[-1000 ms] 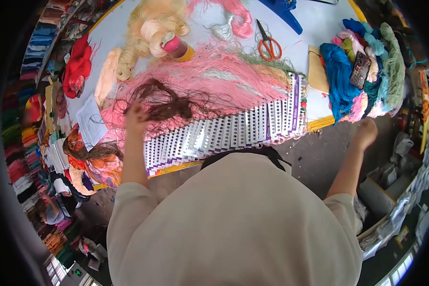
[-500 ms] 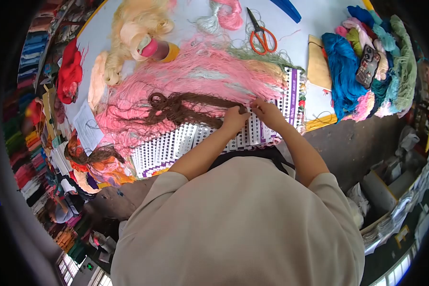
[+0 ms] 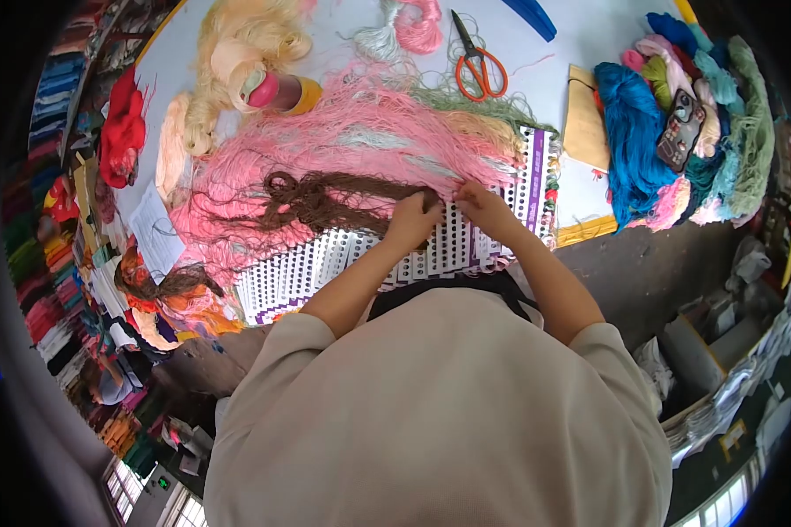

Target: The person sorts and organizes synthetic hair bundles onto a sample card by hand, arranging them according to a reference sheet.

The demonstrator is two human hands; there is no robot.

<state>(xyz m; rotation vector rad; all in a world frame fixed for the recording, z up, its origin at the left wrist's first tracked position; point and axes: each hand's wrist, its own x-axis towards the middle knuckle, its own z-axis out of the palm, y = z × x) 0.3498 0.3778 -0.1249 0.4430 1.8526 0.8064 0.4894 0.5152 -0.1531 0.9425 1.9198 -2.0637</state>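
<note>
A brown yarn bundle (image 3: 325, 198) lies stretched over a spread of pink threads (image 3: 360, 140) on the table. My left hand (image 3: 411, 221) pinches its right end. My right hand (image 3: 483, 206) sits close beside it, fingers closed on the same end of brown strands. Both hands rest over a row of white perforated cards (image 3: 387, 255) with purple edges, laid overlapping along the table's near side.
Orange-handled scissors (image 3: 476, 63) lie at the back. A phone (image 3: 680, 128) rests on a heap of blue, green and pink skeins (image 3: 677, 114) at the right. Blonde yarn (image 3: 237, 44), a pink-and-yellow spool (image 3: 281, 90) and red yarn (image 3: 121, 132) sit left. Shelves of coloured yarn line the far left.
A second ago my hands were far apart, the left lifting the brown bundle, the right off the table edge. They have come together at the bundle's right end, and it now lies flat.
</note>
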